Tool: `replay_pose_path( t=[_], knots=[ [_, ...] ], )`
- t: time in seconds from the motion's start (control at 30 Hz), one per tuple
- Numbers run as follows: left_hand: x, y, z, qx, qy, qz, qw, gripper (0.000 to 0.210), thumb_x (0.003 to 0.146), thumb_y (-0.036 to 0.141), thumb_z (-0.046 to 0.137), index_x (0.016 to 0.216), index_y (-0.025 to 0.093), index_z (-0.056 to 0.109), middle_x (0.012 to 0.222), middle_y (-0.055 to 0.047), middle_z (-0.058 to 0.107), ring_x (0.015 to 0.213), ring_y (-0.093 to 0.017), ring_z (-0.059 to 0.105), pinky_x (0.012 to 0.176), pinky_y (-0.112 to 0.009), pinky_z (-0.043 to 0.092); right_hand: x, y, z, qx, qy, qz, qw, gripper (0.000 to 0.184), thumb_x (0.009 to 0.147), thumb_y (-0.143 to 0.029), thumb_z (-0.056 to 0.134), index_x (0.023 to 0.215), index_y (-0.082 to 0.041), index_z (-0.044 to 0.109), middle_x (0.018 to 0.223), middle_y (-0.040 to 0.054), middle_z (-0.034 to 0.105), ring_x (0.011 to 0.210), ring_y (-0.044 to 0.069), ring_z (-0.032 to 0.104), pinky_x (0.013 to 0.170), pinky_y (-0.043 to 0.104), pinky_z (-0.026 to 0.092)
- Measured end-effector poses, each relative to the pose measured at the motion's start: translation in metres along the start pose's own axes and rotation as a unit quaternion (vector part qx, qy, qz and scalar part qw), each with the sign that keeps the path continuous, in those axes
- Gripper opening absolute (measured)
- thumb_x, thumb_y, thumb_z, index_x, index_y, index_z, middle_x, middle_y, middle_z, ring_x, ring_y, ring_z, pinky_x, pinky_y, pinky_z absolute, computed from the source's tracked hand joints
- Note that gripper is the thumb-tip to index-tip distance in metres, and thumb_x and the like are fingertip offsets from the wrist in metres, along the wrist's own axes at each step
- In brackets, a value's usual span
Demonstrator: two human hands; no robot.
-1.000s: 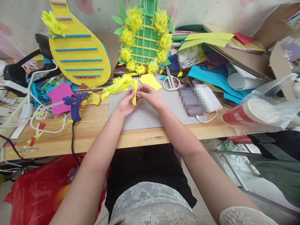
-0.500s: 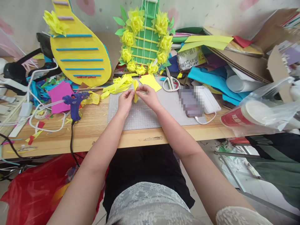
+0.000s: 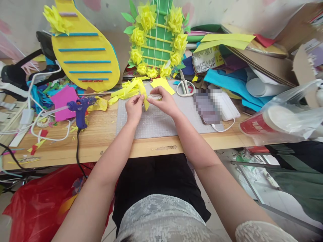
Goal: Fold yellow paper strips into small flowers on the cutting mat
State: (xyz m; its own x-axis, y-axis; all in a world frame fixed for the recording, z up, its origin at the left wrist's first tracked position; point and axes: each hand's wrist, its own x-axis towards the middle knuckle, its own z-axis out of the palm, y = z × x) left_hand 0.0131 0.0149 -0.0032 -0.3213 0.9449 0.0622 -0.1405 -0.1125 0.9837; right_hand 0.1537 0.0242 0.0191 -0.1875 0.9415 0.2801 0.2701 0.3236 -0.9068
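My left hand (image 3: 134, 109) pinches a folded strip of yellow crepe paper (image 3: 143, 91) between thumb and fingertips, above the cutting mat (image 3: 148, 126). Close by on the right is my right hand (image 3: 164, 101), its thumb and fingers apart, the thumb tip near the strip's edge. In the gap of that hand a white ring, like a tape roll (image 3: 154, 96), shows; whether the hand touches it I cannot tell. Just behind lie a heap of yellow paper strips (image 3: 126, 88) and a yellow paper square (image 3: 164, 84).
Scissors (image 3: 185, 85) and a phone (image 3: 207, 109) wired to a white power bank (image 3: 228, 106) lie on the right, with a bagged cup (image 3: 267, 121) beyond. A purple glue gun (image 3: 80, 109) stands left. Behind are a yellow lute-shaped board (image 3: 85, 69) and a green flower-trimmed one (image 3: 157, 50).
My right fingers have parted from the yellow paper strip and spread, moving slightly right. My left hand still pinches the strip, and the white ring shows more clearly.
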Motion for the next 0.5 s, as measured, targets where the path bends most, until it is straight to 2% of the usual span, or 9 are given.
replay_pose_path(
  t=[0.3,0.5],
  knots=[
    [-0.005,0.01,0.003,-0.018,0.015,-0.039,0.999,0.011,0.066,0.024,0.073,0.061,0.017,0.067,0.063,0.003,0.065,0.061,-0.009,0.059,0.063,-0.02,0.052,0.003,0.0,-0.011,-0.011,0.037,0.02,0.999,0.044,0.067,-0.059,0.07,0.084,-0.022,0.055,0.093,0.0025,0.063,0.094,0.016,0.058,0.088,0.034,0.047],
    [-0.008,0.015,0.003,-0.048,-0.019,-0.08,0.995,0.015,0.068,0.028,0.075,0.064,0.017,0.066,0.062,0.001,0.066,0.067,-0.013,0.066,0.069,-0.025,0.055,0.004,0.002,-0.011,0.009,0.044,0.05,0.998,0.038,0.068,-0.053,0.071,0.079,-0.021,0.054,0.088,0.0016,0.063,0.089,0.015,0.057,0.088,0.033,0.048]
  ],
)
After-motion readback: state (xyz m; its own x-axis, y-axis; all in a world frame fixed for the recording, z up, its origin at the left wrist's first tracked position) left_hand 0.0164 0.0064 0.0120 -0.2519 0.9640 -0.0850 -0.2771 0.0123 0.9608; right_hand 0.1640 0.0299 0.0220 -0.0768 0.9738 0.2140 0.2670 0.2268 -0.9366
